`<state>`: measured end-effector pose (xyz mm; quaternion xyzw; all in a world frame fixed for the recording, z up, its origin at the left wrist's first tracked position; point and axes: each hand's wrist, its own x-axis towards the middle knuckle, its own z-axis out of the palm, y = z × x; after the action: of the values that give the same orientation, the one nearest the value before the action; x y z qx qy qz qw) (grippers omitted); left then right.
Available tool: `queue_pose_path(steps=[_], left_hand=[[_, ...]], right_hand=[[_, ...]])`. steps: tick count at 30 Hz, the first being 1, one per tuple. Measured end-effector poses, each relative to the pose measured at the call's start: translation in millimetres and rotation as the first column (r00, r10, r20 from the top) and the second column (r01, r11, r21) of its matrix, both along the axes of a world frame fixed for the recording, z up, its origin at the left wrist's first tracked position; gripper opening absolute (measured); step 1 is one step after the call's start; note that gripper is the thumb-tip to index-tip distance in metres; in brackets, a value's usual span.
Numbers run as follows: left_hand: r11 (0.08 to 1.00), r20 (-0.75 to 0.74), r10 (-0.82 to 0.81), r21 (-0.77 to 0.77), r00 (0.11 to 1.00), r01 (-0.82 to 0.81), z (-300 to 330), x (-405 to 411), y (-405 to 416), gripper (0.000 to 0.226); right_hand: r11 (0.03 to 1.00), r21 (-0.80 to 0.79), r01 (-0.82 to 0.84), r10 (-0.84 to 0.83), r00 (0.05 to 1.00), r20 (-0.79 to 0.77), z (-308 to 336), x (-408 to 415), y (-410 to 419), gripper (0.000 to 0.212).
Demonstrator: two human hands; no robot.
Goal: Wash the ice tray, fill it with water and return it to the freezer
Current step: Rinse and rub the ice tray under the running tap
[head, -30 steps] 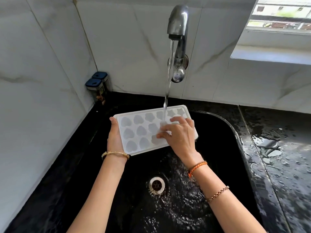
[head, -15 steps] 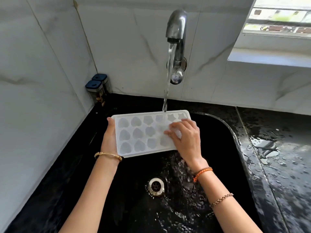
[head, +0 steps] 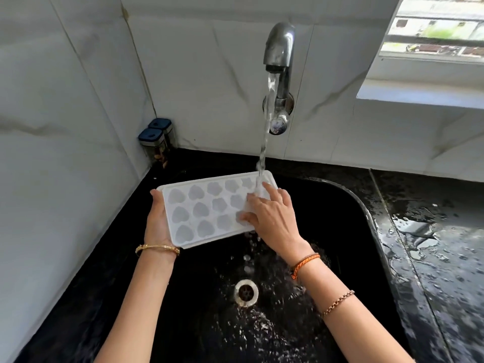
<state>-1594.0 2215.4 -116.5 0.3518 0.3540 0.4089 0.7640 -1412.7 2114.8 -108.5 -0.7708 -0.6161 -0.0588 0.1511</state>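
While water splashes around the drain (head: 246, 292) of the sink (head: 348, 205), the tray (head: 204, 213) is held above it: left hand (head: 157, 224) grips its left end, right hand (head: 272, 218) rests open-fingered on its right cells, under the tap (head: 279, 48) stream. No writing is readable.

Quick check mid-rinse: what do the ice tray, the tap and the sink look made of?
Ice tray: looks like white matte plastic, possibly silicone; moulded heart-shaped cells. Tap: polished metal, probably chromed; it shows bright reflections. Sink: glossy black, perhaps granite or composite; cannot tell for sure.
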Motion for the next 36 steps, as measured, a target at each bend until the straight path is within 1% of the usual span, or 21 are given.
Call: queue_pose_path(steps=[2,5,7,9,11,12,15,16,17,19,21,23,25,26,28,31,33,35,36], left_hand=[[1.0,0.004,-0.002,-0.004,1.0,0.002,0,0,-2,0.054],[0.999,-0.009,-0.001,-0.038,1.0,0.0,2,-2,-5,0.062],[0.998,-0.018,0.0,-0.063,1.0,-0.001,3,-1,-8,0.064],[0.997,-0.021,0.012,-0.07,1.0,-0.013,4,0,-8,0.061],[0.996,-0.025,0.004,-0.086,1.0,-0.006,6,1,-6,0.061],[0.995,-0.029,-0.01,-0.1,1.0,0.007,5,1,-6,0.062],[0.995,-0.039,-0.04,-0.092,0.998,0.037,1,3,-4,0.062],[0.995,-0.032,-0.044,-0.086,0.999,0.041,-1,3,-4,0.062],[0.996,-0.018,-0.047,-0.078,0.999,0.046,-2,3,-3,0.063],[0.997,-0.001,-0.053,-0.063,0.999,0.053,-3,3,-2,0.063],[0.998,0.008,-0.041,-0.057,0.999,0.041,-4,3,0,0.062],[0.998,0.002,-0.021,-0.063,1.0,0.022,-4,4,2,0.06],[0.998,-0.019,-0.028,-0.063,0.999,0.026,-2,3,3,0.061],[0.997,-0.028,-0.043,-0.064,0.999,0.042,-2,3,3,0.063],[0.996,-0.042,-0.055,-0.078,0.998,0.052,-4,1,2,0.065],[0.995,-0.037,-0.042,-0.091,0.998,0.039,-7,-1,1,0.064],[0.996,-0.032,-0.049,-0.076,0.998,0.047,-6,-1,1,0.065],[0.996,-0.033,-0.066,-0.065,0.997,0.064,-3,1,1,0.067],[0.996,-0.035,-0.066,-0.069,0.997,0.064,-2,1,0,0.069]], right_hand=[[0.998,0.058,0.039,-0.038,0.999,-0.024,0,0,-1,0.053],[0.989,0.137,0.055,-0.044,0.996,-0.082,1,2,-5,0.05],[0.995,0.089,0.038,-0.032,0.997,-0.071,0,4,-6,0.05],[1.0,0.016,-0.012,0.013,0.999,-0.044,-4,6,-5,0.048],[0.998,-0.039,-0.048,0.045,0.997,-0.062,-7,10,-5,0.043],[0.998,-0.038,-0.046,0.042,0.994,-0.098,-7,11,-6,0.041],[0.993,0.109,0.045,-0.014,0.963,-0.269,1,14,-9,0.038],[0.986,0.144,0.08,-0.034,0.955,-0.295,4,15,-10,0.038],[0.982,0.158,0.1,-0.05,0.955,-0.294,7,16,-9,0.038],[0.985,0.136,0.103,-0.066,0.964,-0.259,9,17,-10,0.038],[0.997,0.066,0.036,-0.023,0.982,-0.187,7,15,-9,0.041],[0.997,-0.04,-0.063,0.058,0.99,-0.126,5,15,-7,0.043],[0.985,-0.124,-0.122,0.106,0.985,-0.133,6,18,-4,0.041],[0.981,-0.137,-0.134,0.115,0.984,-0.135,9,21,-3,0.04],[0.989,-0.102,-0.102,0.085,0.984,-0.157,13,25,-2,0.04],[1.0,0.007,-0.011,0.012,0.977,-0.212,16,27,-4,0.042],[0.999,0.02,-0.042,0.046,0.971,-0.236,14,23,-3,0.047],[0.995,-0.016,-0.102,0.094,0.96,-0.262,11,20,-2,0.052],[0.991,-0.048,-0.121,0.106,0.963,-0.248,8,17,-3,0.05]])
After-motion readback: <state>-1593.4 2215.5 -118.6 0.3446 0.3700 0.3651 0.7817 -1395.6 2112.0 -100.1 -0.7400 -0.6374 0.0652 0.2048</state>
